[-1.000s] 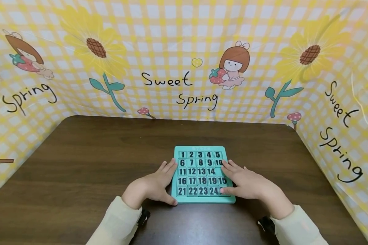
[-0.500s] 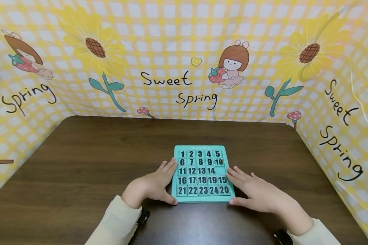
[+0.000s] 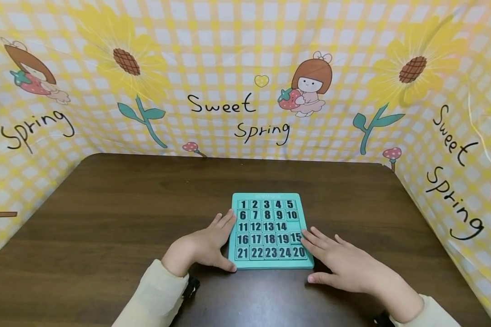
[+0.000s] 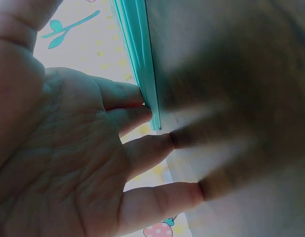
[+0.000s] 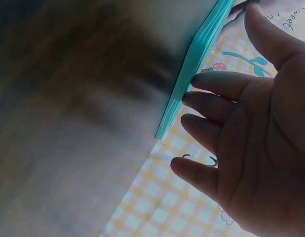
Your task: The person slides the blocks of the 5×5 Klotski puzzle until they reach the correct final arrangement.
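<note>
A teal number slide puzzle lies flat on the brown table. Its tiles run from 1 to 24, with a gap right of tile 14 and above tile 15. My left hand has its fingers along the puzzle's left side and its thumb at the near left corner. At the right rim, my right hand reaches in with extended fingers, the foremost fingertip beside tile 15. Its thumb is spread, apart from the near right corner. Both wrist views show the puzzle's side edge meeting the fingers.
The dark wooden table spreads around the puzzle on all sides. A yellow checked cloth with printed flowers and lettering stands up behind it and along both sides.
My right hand has drawn back rightward off the puzzle's face, uncovering tile 20, and its thumb has left the corner. Tile 15 now sits very slightly higher. My left hand has stayed put.
</note>
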`<state>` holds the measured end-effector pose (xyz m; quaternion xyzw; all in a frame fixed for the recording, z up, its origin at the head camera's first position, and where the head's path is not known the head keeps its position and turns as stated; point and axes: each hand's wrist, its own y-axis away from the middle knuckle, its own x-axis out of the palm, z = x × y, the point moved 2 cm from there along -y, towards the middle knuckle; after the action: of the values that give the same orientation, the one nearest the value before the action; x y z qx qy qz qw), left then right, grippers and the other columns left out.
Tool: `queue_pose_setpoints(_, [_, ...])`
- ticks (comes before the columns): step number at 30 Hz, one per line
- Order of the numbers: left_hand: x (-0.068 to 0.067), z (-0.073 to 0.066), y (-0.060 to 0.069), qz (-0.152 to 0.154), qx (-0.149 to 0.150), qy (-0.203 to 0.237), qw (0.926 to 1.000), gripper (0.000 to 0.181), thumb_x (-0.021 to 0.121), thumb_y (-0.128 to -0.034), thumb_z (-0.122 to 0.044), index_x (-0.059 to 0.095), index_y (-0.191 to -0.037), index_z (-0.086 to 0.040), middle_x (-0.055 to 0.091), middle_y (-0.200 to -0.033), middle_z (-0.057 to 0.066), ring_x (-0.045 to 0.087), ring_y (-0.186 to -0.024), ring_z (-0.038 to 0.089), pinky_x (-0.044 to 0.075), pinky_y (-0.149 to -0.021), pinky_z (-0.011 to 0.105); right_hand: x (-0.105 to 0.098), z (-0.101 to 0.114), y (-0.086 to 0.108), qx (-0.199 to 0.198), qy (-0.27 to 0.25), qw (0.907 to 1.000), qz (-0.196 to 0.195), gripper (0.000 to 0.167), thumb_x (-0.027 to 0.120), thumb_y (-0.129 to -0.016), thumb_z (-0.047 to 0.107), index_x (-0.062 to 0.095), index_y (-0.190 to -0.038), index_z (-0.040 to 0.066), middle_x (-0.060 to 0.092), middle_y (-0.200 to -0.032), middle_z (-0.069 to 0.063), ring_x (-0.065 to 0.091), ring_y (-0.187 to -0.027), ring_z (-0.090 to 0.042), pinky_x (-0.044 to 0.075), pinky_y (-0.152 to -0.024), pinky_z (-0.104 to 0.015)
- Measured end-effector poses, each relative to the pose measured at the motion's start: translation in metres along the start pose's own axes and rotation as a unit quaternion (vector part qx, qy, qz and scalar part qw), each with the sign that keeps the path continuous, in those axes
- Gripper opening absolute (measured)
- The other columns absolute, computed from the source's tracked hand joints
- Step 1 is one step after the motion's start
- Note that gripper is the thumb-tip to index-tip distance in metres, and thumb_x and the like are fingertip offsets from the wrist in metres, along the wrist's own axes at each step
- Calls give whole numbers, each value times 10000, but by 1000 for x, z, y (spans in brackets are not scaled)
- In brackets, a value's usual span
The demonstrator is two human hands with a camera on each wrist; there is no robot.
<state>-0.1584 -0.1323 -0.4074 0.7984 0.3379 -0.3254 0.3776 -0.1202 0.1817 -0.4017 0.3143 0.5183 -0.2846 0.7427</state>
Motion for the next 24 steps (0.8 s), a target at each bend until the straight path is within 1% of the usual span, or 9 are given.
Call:
queue_pose_setpoints(6, [0,-1,1,-6,-23,-9,10000,1181,846,-774,-342,62,-1592,-10,-26,-1687,118,-8,-1555,364,244,-1209,502,-2,-1,-6,38,88,9999,34,826,516,-940,632,355,-1546,95,280,-1642,-71,223,-1527,-324,287,-1094,-703])
queue_pose_setpoints(14, [0,-2,2,-32,-41,-12,10000,1186,849,-770,-345,61,-1593,-14,-20,-1688,114,-3,-1555,358,231,-1215,499,-3,-5,-14,97,95,9998,125,842,536,-933,625,332,-1556,97,258,-1650,-64,193,-1537,-320,265,-1107,-705])
queue_pose_setpoints(21, [-1,-1,3,-65,17,-31,10000,1182,849,-765,-346,75,-1589,0,-16,-1686,123,3,-1551,376,250,-1204,512,-4,-8,-19,108,116,9998,133,850,553,-930,612,319,-1560,92,245,-1654,-71,176,-1542,-315,254,-1113,-704])
queue_pose_setpoints(24, [-1,-1,2,-40,-21,-22,10000,1177,843,-770,-356,74,-1592,-13,-19,-1688,109,-2,-1554,362,257,-1202,509,-4,-9,-21,131,69,9998,166,861,565,-923,611,314,-1562,91,241,-1655,-70,168,-1544,-316,243,-1115,-708])
